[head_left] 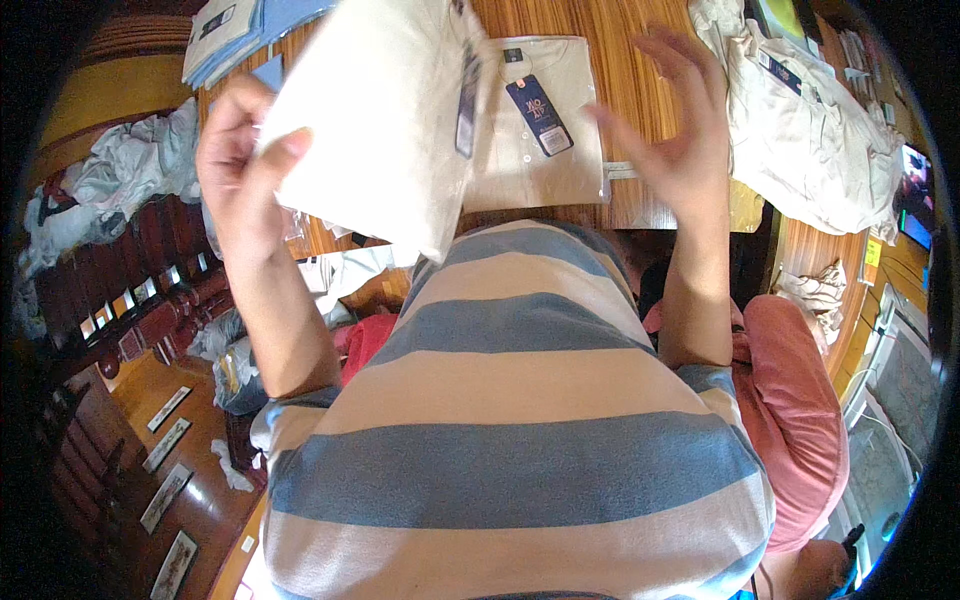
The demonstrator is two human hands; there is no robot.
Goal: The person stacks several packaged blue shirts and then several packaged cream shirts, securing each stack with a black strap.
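My left hand (245, 160) grips the left edge of a folded cream shirt (365, 120) in a clear plastic bag, thumb on top. The bagged shirt is tilted up off the table, and a dark tag shows blurred along its right side. Behind it, a second folded cream shirt (490, 175) in clear plastic lies flat on the wooden table, with a navy hang tag (540, 115) on its front. My right hand (675, 125) is raised just right of that shirt, fingers spread, holding nothing.
Folded light-blue and white shirts (225, 40) are stacked at the far left of the table (620, 60). A heap of loose cream shirts (800, 140) lies at the right. Plastic-wrapped items (130, 170) sit at the left. A person's red-clothed limb (795, 420) is close on my right.
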